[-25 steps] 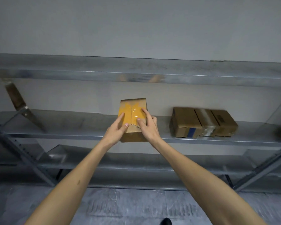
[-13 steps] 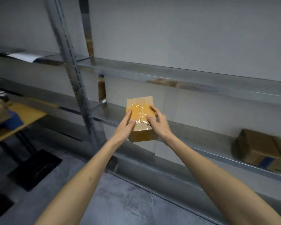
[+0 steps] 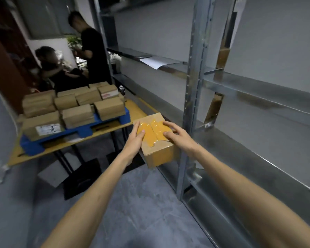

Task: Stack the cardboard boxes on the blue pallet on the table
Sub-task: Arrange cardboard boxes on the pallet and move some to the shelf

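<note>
I hold a small cardboard box [image 3: 156,140] with yellow tape on top out in front of me, in the air. My left hand [image 3: 135,138] grips its left side and my right hand [image 3: 179,136] grips its right side. Ahead to the left stands the blue pallet [image 3: 75,132] on a yellow-topped table [image 3: 136,109]. Several cardboard boxes [image 3: 73,106] lie packed on the pallet in rows. The held box is to the right of the table's near corner and apart from it.
A metal shelving rack [image 3: 193,97] runs along my right, its upright post just behind the held box. Two people [image 3: 89,51] are beyond the table. Black table legs and a dark mat [image 3: 82,178] sit on the grey floor below.
I have turned left away from the shelf with the box still in both hands. The table with the pallet has come into full view and the shelf boxes have left the view.
</note>
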{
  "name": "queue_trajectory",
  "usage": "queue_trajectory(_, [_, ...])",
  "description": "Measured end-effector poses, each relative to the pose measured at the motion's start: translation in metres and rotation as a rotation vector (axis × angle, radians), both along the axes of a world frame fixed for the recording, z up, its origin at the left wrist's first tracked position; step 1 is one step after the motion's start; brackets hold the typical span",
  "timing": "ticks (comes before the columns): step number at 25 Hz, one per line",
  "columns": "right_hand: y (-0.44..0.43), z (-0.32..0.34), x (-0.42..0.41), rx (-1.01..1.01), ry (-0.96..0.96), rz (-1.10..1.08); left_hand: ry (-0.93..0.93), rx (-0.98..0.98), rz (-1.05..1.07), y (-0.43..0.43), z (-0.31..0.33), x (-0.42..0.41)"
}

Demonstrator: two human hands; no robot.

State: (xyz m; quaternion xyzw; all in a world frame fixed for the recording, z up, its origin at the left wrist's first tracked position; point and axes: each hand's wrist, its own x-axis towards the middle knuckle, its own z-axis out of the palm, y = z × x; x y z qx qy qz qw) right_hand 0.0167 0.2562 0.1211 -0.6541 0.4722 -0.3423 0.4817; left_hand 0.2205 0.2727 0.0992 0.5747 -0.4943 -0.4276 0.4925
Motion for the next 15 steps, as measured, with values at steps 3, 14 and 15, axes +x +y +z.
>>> queue_trajectory(3, [-0.043,0.010,0.053,0.014,0.020,0.162,-0.015,-0.006,0.149,-0.012,0.005,0.060])
queue_trajectory(14, [-0.104,0.002,0.275,0.136,0.018,0.593,0.135,-0.069,0.498,0.013,-0.010,0.275])
queue_trajectory(15, [-0.109,0.000,0.298,0.128,0.006,0.587,0.151,-0.087,0.532,0.011,-0.012,0.294])
